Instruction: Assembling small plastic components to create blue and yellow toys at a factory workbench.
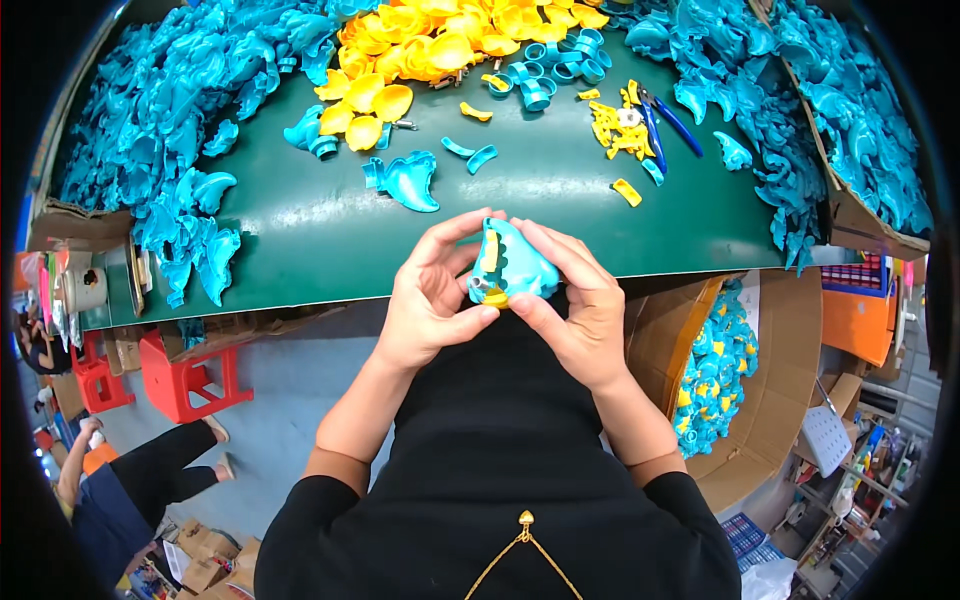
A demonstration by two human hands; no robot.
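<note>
Between both hands, just off the near edge of the green table point(330, 240), is a turquoise plastic toy shell point(528, 268) with yellow parts inside its dark, toothed opening. My left hand point(420, 300) grips its left side, thumb at the bottom near a yellow piece. Around the right side curve the fingers of my right hand point(588, 310), its thumb pressing the lower edge. Beyond the hands lie a loose turquoise shell half point(408, 182), a curved turquoise strip point(482, 158) and a small yellow strip point(627, 192).
Yellow cupped pieces point(430, 45) are heaped at the back, beside turquoise rings point(537, 92). Blue-handled pliers point(655, 130) lie by small yellow parts point(618, 130). Turquoise shells pile up left point(150, 110) and right point(850, 110). A carton point(765, 430) of turquoise-and-yellow pieces stands below right; red stools point(180, 380) stand left.
</note>
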